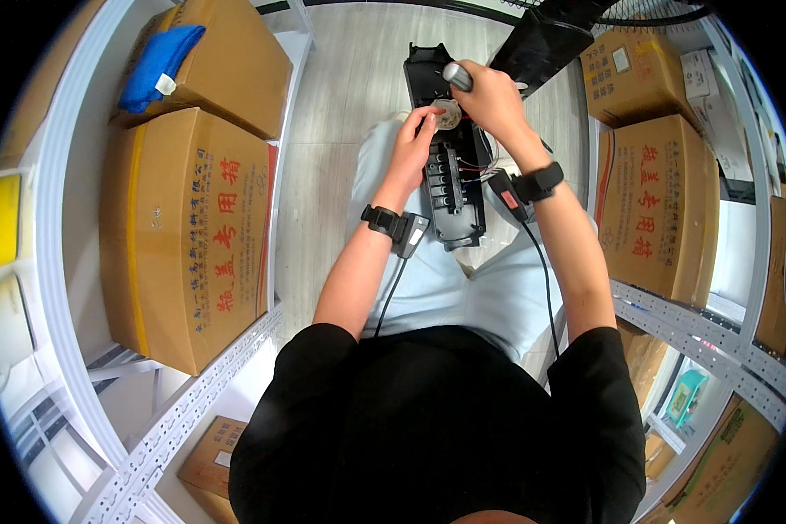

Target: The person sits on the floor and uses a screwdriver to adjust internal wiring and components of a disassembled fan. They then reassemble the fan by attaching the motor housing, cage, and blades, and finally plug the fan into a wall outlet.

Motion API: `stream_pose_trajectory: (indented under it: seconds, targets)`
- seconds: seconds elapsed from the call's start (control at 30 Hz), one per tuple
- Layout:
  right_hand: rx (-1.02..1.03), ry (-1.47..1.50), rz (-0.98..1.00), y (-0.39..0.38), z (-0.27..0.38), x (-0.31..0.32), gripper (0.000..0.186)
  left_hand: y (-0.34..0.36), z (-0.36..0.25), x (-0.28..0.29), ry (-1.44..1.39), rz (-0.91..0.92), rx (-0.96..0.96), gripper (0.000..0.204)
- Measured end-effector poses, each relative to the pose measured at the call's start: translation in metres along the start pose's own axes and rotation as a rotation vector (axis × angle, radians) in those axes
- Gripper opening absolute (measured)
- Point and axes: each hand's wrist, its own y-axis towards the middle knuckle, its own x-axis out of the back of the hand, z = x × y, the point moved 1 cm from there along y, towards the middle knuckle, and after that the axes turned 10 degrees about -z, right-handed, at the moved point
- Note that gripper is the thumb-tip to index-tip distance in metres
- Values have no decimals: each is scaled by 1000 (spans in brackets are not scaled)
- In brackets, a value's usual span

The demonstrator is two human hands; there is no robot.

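Note:
A long black fan housing (461, 229) lies opened between my knees, its inside facing up. It holds a row of push-button switches (445, 179) and thin coloured wires (478, 163). Above the switches sits a round whitish part (448, 115), perhaps a small motor or timer. My left hand (408, 155) is closed at its left edge, thumb and fingers on it. My right hand (491, 103) grips the grey handle of a screwdriver (458, 77), tilted over the housing; its tip is hidden behind the hand.
A black fan pole (550, 44) and wire cage (655, 12) stand at the far right. Metal shelves with cardboard boxes (183, 236) flank me on the left, with more boxes (651, 210) on the right. A blue cloth bundle (162, 68) lies on one box. Cables (543, 253) trail from both wrist devices.

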Motion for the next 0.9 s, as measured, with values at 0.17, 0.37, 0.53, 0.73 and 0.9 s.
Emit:
stream_pose_trajectory:
  seconds: [0.17,0.37,0.53,0.73,0.9]
  targets:
    - [117,177,112,-24,-3,13,37,0,-5,0,-36,-8,-46,33]
    - [88,39,271,-37,11,3,48,1,-5,0,-132,25,12,60]
    - [128,107,270,-33,1,7,44,2,-2,5,-108,16,24,62]
    - [141,288,282,-38,-11,40,46,1,-5,6,-172,-43,36,63]
    - [217,213,365,-57,-11,39,45,2,-3,6,-207,-79,10,64]
